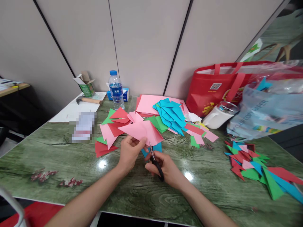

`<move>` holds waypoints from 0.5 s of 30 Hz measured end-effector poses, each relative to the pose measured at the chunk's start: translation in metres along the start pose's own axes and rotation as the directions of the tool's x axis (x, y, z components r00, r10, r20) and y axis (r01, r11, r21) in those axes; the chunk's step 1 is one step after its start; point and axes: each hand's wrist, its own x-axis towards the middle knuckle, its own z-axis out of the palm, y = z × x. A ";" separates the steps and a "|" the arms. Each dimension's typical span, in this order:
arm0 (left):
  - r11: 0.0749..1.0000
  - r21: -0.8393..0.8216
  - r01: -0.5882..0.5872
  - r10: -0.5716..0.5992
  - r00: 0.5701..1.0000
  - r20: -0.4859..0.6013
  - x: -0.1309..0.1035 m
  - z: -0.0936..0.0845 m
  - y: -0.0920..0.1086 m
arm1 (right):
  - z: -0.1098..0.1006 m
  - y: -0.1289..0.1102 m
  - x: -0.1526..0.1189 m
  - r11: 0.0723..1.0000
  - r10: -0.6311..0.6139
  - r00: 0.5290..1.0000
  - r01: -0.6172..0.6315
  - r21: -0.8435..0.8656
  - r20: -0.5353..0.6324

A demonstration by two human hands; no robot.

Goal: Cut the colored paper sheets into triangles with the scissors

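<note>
The pointed, folded pink paper sheet [139,129] is being held just over the middle of the green, glossy, patterned table [78,167], in front of other paper. It is probably handling as very light and thin, a little springy along its folds, and creasing or tearing easily; its lower edge, left of the scissor blades, is offering the best place for a gentle pinch. From left to right, the sheet is narrowing to a sharp point at its left end, then broadening towards a fold line, beyond which a deeper pink flap is showing. Its surface is looking plain and matt.

To the left, flat red, pink and green paper pieces [115,130] are lying in a loose cluster. Next, the left hand [129,153] is gripping the sheet's lower edge, its thumb pressing the near face while its fingers are curling behind, partly hidden. The black-handled metal scissors [159,168] are pointing upward with their blades at that edge; how far the blades are standing apart, one cannot tell. The right hand [169,167] is holding the scissors, its fingers wrapping the handles. Farther right, pointed bright-blue folded papers [170,115] are lying stacked behind the hands.
</note>
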 end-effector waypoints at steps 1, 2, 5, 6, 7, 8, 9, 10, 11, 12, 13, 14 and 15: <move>1.000 0.002 -0.003 0.003 1.000 0.001 0.000 0.000 0.000 | 0.000 0.000 0.000 1.000 0.002 1.000 -0.002 0.002 0.000; 1.000 0.002 -0.005 0.005 1.000 0.002 0.000 0.000 0.000 | 0.001 0.000 0.000 1.000 0.001 1.000 -0.001 0.002 -0.001; 1.000 -0.002 -0.004 0.004 1.000 0.011 0.000 0.000 0.000 | 0.001 0.000 0.001 1.000 0.008 1.000 -0.008 -0.001 -0.013; 1.000 -0.005 -0.002 0.002 1.000 0.012 0.000 0.000 0.000 | 0.001 0.000 0.001 1.000 0.015 1.000 -0.015 -0.003 -0.019; 1.000 -0.008 0.000 0.000 1.000 0.013 0.000 0.000 0.000 | 0.001 0.000 0.001 1.000 0.022 0.999 -0.022 -0.003 -0.024; 1.000 -0.011 0.001 -0.001 1.000 0.011 0.000 0.000 0.000 | 0.001 0.000 0.001 1.000 0.027 0.999 -0.027 -0.002 -0.028; 1.000 -0.014 0.001 -0.001 1.000 0.010 0.000 0.000 0.000 | 0.001 0.000 0.001 1.000 0.030 0.999 -0.030 0.000 -0.030; 1.000 -0.014 0.001 -0.001 1.000 0.010 0.000 0.000 0.000 | 0.001 -0.001 0.001 1.000 0.031 0.999 -0.031 0.002 -0.032; 1.000 -0.013 0.000 0.000 1.000 0.010 -0.001 0.001 0.000 | 0.001 -0.001 0.001 1.000 0.031 0.999 -0.031 0.004 -0.033; 1.000 -0.011 0.000 0.000 1.000 0.012 -0.001 0.001 0.000 | 0.001 -0.001 0.001 0.999 0.033 0.999 -0.033 0.005 -0.035; 1.000 -0.010 0.001 -0.001 1.000 0.014 -0.001 0.001 0.001 | 0.002 -0.002 0.001 0.999 0.038 0.999 -0.037 0.007 -0.036; 1.000 -0.008 0.002 -0.002 1.000 0.014 -0.001 0.001 0.001 | 0.002 -0.002 0.001 0.999 0.046 0.998 -0.045 0.010 -0.037; 1.000 -0.007 0.004 -0.004 1.000 0.012 -0.001 0.001 0.001 | 0.002 -0.002 0.002 0.998 0.055 0.998 -0.055 0.015 -0.040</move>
